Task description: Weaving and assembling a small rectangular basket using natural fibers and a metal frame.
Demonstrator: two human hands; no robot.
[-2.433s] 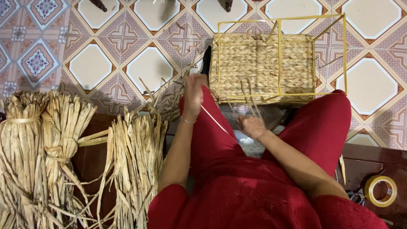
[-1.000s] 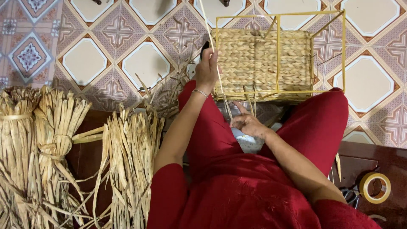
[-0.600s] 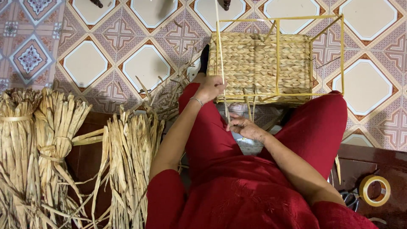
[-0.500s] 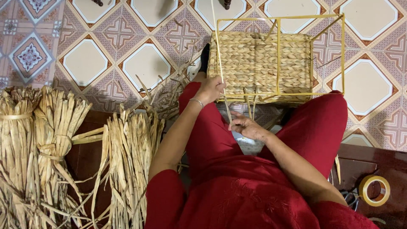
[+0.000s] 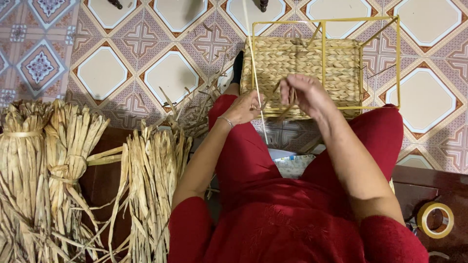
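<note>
A half-woven straw basket [image 5: 304, 63] on a yellow wire frame [image 5: 398, 58] stands on the tiled floor between my red-trousered legs. My left hand [image 5: 243, 108] pinches a long pale straw strand [image 5: 252, 58] that runs up past the basket's left edge. My right hand [image 5: 304, 95] is raised at the basket's near rim, its fingers closed on short straw ends there. Both hands are close together in front of the woven wall.
Tied bundles of dried straw [image 5: 63, 165] lie at the left on a dark wooden surface. Loose straw scraps [image 5: 195, 107] litter the floor by my left knee. A roll of yellow tape [image 5: 435, 219] lies at the lower right. A patterned bowl [image 5: 295, 163] sits between my legs.
My right hand has risen from my lap to the basket's near rim. My left hand has stayed by the basket's left corner, still holding the long strand.
</note>
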